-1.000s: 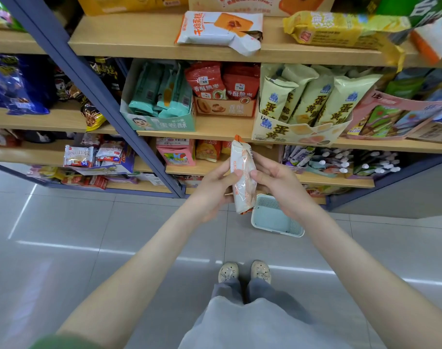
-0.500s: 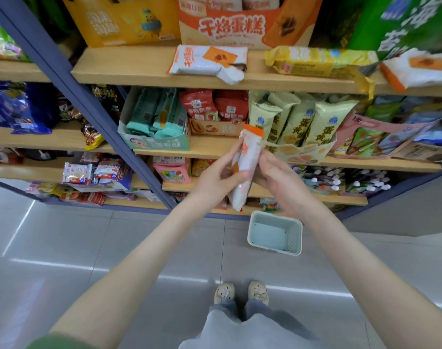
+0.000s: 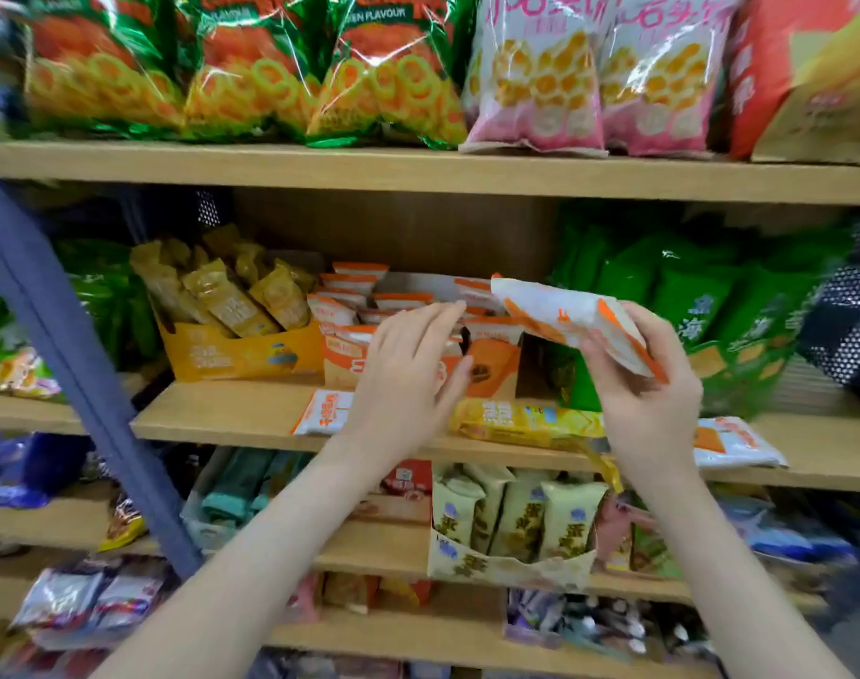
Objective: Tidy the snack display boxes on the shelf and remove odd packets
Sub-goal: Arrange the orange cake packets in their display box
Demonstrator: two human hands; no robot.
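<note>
**Two bare forearms and hands, as seen from the head camera**

The left hand point(image 3: 408, 379) and the right hand point(image 3: 648, 399) are shown uncovered. Each is joined by a narrow wrist to a forearm that is cut off by the lower edge of the view. The left forearm point(image 3: 251, 556) is seen along most of its length and is bare throughout. The right forearm point(image 3: 727, 556) is likewise bare as far as it can be followed. The fingers are seen to be long and slender, and the nails appear to be kept short, though fine detail is softened by blur.
</note>
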